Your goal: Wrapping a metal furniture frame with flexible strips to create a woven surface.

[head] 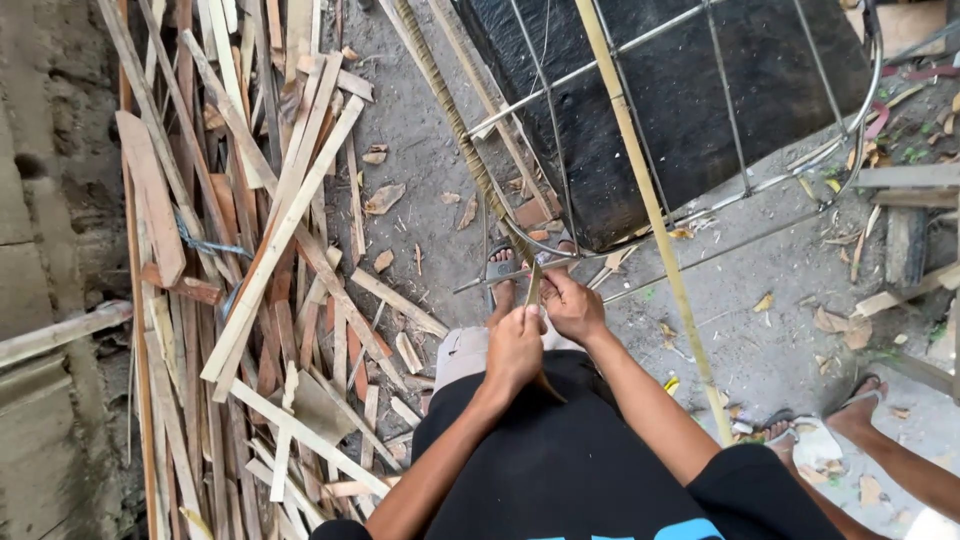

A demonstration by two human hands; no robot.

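My left hand [514, 349] is closed around a thin strip of cane [533, 284] just below the curved rim of a wire frame [640, 225]. Right beside it, my right hand [573, 306] grips the same strip close to where it meets the rim. Cane wrapping [450, 110] winds round the frame's rod running up to the top left. A long bamboo strip [650, 215] crosses the frame diagonally. The frame lies over a black slab [660, 100]. My foot in a sandal [503, 275] shows just above my hands.
A big heap of wood offcuts and slats [260, 270] covers the ground on the left. Another person's sandalled feet [820, 425] and arm are at the lower right. Planks [905, 240] lie at the right edge. Dry leaves and chips litter the grey ground.
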